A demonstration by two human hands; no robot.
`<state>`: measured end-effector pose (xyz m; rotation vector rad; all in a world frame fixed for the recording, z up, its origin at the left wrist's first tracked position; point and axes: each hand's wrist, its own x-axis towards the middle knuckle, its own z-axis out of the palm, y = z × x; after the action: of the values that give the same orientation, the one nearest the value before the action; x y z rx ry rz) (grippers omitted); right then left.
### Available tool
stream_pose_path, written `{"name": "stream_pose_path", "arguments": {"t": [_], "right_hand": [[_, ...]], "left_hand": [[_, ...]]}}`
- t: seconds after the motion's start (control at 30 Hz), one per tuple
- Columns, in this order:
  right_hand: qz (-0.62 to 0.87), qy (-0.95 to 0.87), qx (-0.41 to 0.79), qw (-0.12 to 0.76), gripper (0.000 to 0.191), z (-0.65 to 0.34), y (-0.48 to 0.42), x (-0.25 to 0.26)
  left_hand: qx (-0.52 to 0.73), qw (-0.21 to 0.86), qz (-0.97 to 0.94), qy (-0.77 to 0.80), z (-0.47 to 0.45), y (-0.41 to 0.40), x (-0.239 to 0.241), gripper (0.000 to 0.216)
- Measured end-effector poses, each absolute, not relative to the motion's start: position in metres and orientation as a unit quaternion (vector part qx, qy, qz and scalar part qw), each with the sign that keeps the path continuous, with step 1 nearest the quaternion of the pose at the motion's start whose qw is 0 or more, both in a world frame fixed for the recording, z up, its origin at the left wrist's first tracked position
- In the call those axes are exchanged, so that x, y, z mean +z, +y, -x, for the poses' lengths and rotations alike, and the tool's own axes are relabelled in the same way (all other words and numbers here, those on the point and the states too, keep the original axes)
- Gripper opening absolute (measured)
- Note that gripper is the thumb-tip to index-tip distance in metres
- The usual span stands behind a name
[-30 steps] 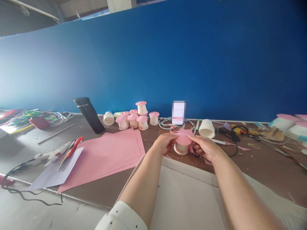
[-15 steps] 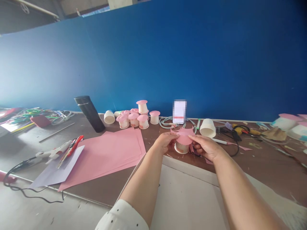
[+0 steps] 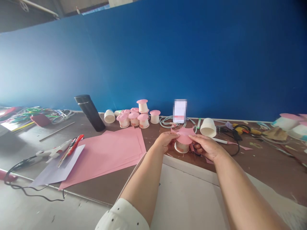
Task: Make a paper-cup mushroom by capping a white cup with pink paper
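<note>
A pink paper cone sits on top of an upturned paper cup on the brown table. My left hand pinches the cone's left edge between thumb and fingers. At its right edge, my right hand grips the same cone, thumb on top and fingers curled below. Pink paper scraps lie behind and beside the cup. Several finished-looking cups with pink tops stand grouped to the left of my hands, one stacked above the others.
Pink sheets lie left of my arms, with a utility knife and a glue gun nearby. A black flask stands behind them. White cups, coiled cable and a phone-like blurred screen sit by the blue partition.
Almost nothing differs. Both hands stay on the pink cone over the cup, and the view has shifted very slightly.
</note>
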<state>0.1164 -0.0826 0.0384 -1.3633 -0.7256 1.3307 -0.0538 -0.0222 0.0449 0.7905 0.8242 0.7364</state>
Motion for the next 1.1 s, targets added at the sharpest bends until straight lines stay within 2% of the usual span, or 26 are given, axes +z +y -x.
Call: {"name": "stream_pose_path", "arguments": {"t": [0.9, 1.1], "right_hand": [[0.586, -0.308, 0.557, 0.502, 0.040, -0.119, -0.082, 0.033], [0.591, -0.307, 0.562, 0.492, 0.039, -0.122, -0.082, 0.030]], "left_hand": [[0.329, 0.777, -0.376, 0.384, 0.055, -0.015, 0.033, 0.015], [0.327, 0.777, -0.374, 0.387, 0.055, -0.014, 0.032, 0.022]]}}
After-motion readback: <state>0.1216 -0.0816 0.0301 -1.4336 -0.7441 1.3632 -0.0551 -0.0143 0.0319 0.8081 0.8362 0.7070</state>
